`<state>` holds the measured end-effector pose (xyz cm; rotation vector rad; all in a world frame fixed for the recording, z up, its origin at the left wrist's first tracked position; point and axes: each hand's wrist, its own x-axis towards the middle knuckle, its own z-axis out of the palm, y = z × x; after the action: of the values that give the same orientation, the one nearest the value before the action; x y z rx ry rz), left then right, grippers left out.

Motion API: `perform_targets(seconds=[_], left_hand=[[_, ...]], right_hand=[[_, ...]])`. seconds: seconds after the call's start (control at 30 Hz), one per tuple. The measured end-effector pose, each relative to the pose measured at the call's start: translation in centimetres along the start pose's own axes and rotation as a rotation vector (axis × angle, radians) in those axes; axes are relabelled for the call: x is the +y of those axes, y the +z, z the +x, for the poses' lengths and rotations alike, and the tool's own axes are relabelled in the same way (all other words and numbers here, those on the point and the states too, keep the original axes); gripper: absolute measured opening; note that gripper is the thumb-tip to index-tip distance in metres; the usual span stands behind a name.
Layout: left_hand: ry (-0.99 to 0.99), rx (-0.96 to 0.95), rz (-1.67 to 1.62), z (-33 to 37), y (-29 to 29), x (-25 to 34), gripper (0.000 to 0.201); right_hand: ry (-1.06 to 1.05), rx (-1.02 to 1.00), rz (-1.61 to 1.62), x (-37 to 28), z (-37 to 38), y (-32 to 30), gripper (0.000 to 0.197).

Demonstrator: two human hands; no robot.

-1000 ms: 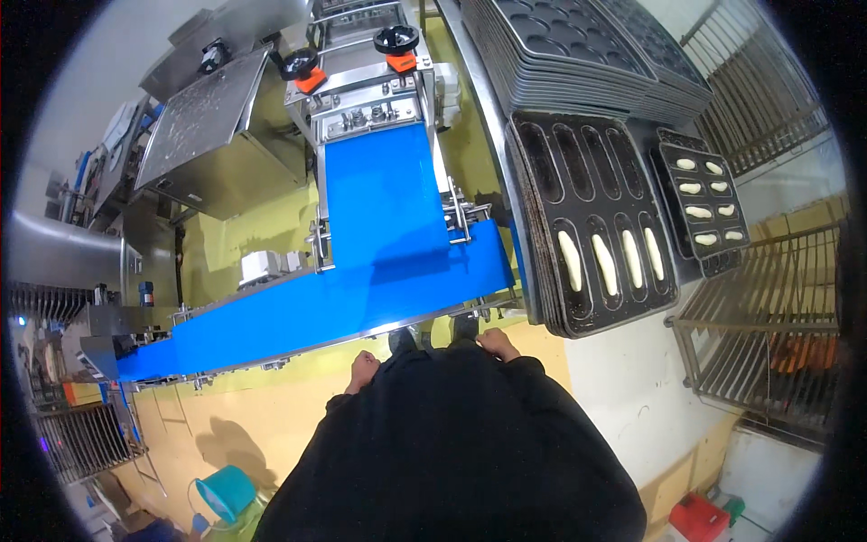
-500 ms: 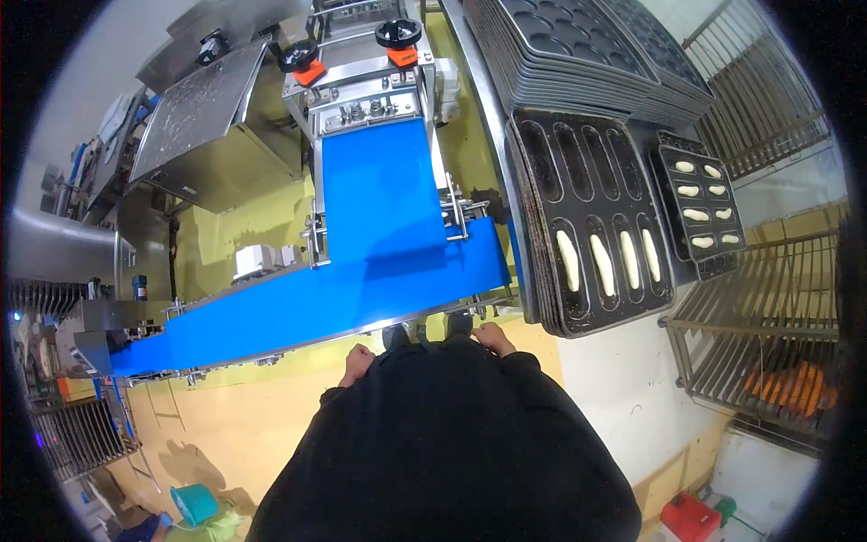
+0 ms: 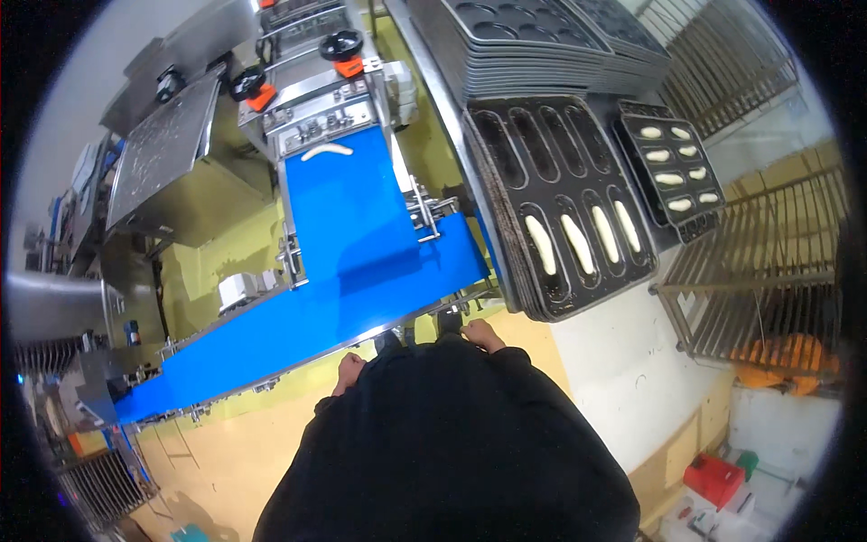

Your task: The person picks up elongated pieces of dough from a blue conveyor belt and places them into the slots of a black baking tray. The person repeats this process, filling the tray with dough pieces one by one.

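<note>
My left hand [image 3: 349, 372] is closed in a loose fist in front of my dark clothing, just below the near edge of the long blue conveyor belt [image 3: 271, 341]. Farther right, my right hand [image 3: 483, 335] is also curled closed, near the belt's right end. Nothing shows in either hand, and neither touches the belt. A curved dough roll [image 3: 327, 151] lies at the far end of the shorter blue belt [image 3: 348, 203]. To the right sits a stack of dark baking pans [image 3: 564, 191]. Long dough pieces [image 3: 578, 244] lie in the top pan's near row of hollows; its far row holds none.
A smaller pan [image 3: 629, 149] with short dough pieces stands farther right, beside a metal rack [image 3: 754, 298]. Behind rise tall stacks of round-hollow pans [image 3: 533, 68]. The machine's black handwheels [image 3: 340, 45] stand beyond the belt. A red box [image 3: 713, 479] is at lower right.
A dough roll has appeared at the far end of the short belt. The view has turned, shifting the machine and pans leftward. My hands stay closed in front of me.
</note>
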<state>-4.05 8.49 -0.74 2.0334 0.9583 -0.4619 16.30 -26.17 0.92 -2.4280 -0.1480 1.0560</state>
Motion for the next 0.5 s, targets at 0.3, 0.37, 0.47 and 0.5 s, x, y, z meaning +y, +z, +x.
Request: perform_targets(seconds=[0.3, 0.37, 0.47, 0.5], left_hand=[[0.024, -0.016, 0.012, 0.0, -0.3, 0.6, 0.023], [-0.029, -0.010, 0.037, -0.4, -0.5, 0.7, 0.020], [-0.090, 0.072, 0.021, -1.5, -0.9, 0.1, 0.018], [-0.111, 0.087, -0.005, -2.1, -1.0, -0.2, 0.018]], right_hand=[[0.002, -0.021, -0.006, 0.2, -0.3, 0.2, 0.042], [-0.050, -0.014, -0.035, -0.9, 0.3, 0.4, 0.040], [-0.133, 0.005, -0.052, -4.6, 1.5, 0.7, 0.028], [-0.318, 0.060, 0.064, -6.5, 2.0, 0.6, 0.025]])
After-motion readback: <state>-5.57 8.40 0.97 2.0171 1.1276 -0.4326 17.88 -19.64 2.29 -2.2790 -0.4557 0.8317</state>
